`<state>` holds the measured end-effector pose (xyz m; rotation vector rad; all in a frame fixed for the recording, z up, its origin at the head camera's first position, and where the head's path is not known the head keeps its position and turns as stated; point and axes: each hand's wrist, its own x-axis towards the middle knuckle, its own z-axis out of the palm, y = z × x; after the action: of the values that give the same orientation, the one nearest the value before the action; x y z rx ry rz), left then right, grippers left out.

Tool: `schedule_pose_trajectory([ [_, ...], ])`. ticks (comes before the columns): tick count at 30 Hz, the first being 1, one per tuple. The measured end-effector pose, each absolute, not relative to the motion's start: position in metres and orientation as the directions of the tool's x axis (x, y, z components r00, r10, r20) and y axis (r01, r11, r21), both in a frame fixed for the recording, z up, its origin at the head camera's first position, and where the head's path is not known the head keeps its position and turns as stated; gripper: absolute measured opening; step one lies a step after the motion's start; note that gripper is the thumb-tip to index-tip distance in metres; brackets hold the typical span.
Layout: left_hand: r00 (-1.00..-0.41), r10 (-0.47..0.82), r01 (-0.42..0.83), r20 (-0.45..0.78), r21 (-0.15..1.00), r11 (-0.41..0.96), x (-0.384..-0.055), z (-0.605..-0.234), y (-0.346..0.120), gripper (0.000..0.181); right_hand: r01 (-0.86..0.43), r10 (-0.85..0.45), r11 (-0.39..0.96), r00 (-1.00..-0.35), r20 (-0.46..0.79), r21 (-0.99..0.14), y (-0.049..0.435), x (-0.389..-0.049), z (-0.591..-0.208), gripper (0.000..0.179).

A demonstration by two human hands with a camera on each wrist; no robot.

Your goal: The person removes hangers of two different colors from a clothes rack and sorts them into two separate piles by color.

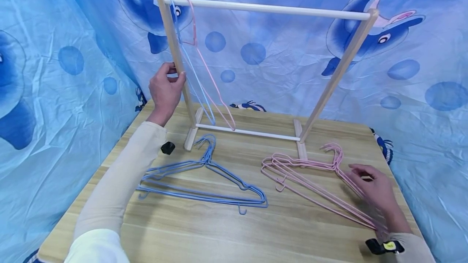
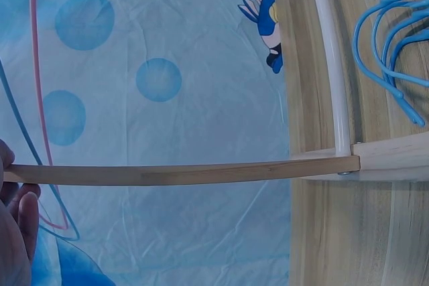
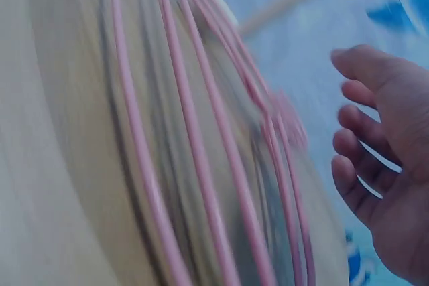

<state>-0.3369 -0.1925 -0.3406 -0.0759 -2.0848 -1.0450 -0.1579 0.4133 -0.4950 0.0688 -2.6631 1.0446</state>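
My left hand (image 1: 166,88) grips the left wooden post (image 1: 171,37) of a small garment rack, thumb on one side and fingers on the other. Beside that post, a blue hanger (image 1: 178,31) and a pink hanger (image 1: 194,27) hang from the white top rail (image 1: 270,8). My right hand (image 1: 376,188), fingers loosely bent and holding nothing, hovers by the right end of several stacked pink hangers (image 1: 335,165) on the table. In the right wrist view, the hand (image 3: 395,145) is apart from the pink wires (image 3: 194,145).
Several blue hangers (image 1: 207,159) lie stacked on the wooden table (image 1: 204,234), in front of the rack's left foot (image 1: 191,138). The right post (image 1: 338,72) slopes down to its foot behind the pink stack. Blue dolphin-print cloth (image 1: 278,80) surrounds the table.
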Motion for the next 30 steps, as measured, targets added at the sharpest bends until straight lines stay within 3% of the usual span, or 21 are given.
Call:
schedule_pose_trajectory([
  [10,-0.708,-0.258,0.375,0.657,0.66,0.651,-0.336,-0.34,-0.19,0.026,-0.169,0.105,0.594,-0.953,0.284,-0.786,0.326,-0.19,-0.444,0.04],
  [16,-0.711,-0.266,0.367,0.651,0.667,0.649,-0.336,-0.339,-0.19,0.026,-0.238,0.097,0.354,-0.953,0.288,-0.905,0.275,-0.213,-0.405,0.038],
  [21,-0.706,-0.261,0.375,0.658,0.661,0.65,-0.337,-0.339,-0.191,0.028,-0.316,0.038,0.162,-0.945,0.325,-0.935,0.235,-0.231,-0.38,0.032],
  [30,-0.711,-0.267,0.363,0.65,0.665,0.652,-0.335,-0.34,-0.195,0.026,-0.299,-0.147,0.147,-0.949,0.278,-0.943,0.157,-0.254,-0.336,0.044],
])
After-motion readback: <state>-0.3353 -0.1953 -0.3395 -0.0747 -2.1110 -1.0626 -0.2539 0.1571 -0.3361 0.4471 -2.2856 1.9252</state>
